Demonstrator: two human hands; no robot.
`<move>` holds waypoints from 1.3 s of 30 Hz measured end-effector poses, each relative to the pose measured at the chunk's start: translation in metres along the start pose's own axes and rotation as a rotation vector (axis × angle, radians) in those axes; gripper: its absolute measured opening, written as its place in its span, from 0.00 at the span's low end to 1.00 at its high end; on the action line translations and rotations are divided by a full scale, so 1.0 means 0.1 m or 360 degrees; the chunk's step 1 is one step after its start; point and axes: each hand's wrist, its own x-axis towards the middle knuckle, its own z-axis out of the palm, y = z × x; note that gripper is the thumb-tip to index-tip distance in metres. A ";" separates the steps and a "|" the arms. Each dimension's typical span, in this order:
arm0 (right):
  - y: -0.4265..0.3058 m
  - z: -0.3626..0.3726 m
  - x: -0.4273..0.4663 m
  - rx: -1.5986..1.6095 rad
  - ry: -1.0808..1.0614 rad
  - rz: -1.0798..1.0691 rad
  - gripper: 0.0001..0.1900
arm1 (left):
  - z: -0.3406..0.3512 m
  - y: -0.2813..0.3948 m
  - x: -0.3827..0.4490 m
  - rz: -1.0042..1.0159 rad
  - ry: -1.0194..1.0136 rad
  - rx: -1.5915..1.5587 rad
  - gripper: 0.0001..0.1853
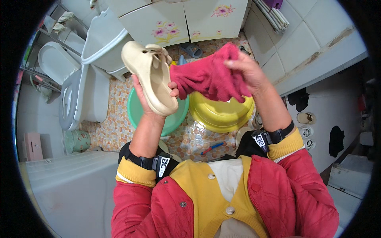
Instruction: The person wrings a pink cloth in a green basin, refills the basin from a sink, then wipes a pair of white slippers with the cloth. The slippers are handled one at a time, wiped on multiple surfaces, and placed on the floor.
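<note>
A cream foam clog [141, 64] is in my left hand [143, 95], its heel towards me and its opening facing right. My left fingers curl round both sides near the heel. A crumpled pink cloth [208, 74] is gripped by my right hand [248, 71] at its upper right part; its left end touches or passes behind the clog's side. Below the clog a green plastic basin [175, 122] stands on the floor, and a yellow plastic basin [223, 119] is beside it under the cloth. The basins are partly hidden by the clog, the cloth and my hands.
A blue and red brush or handle [212, 148] lies on the pebble-patterned floor near my feet. A grey slipper [192, 50] is by the flowered cabinet [214, 17]. The toilet [89, 89] and a small patterned bin [80, 140] stand left; several shoes [306, 118] are at right beyond the threshold.
</note>
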 end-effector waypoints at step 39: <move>0.92 1.02 -0.31 -0.2167 -0.0697 -0.1002 0.39 | 0.57 -0.21 -0.52 0.0466 0.0054 0.0873 0.56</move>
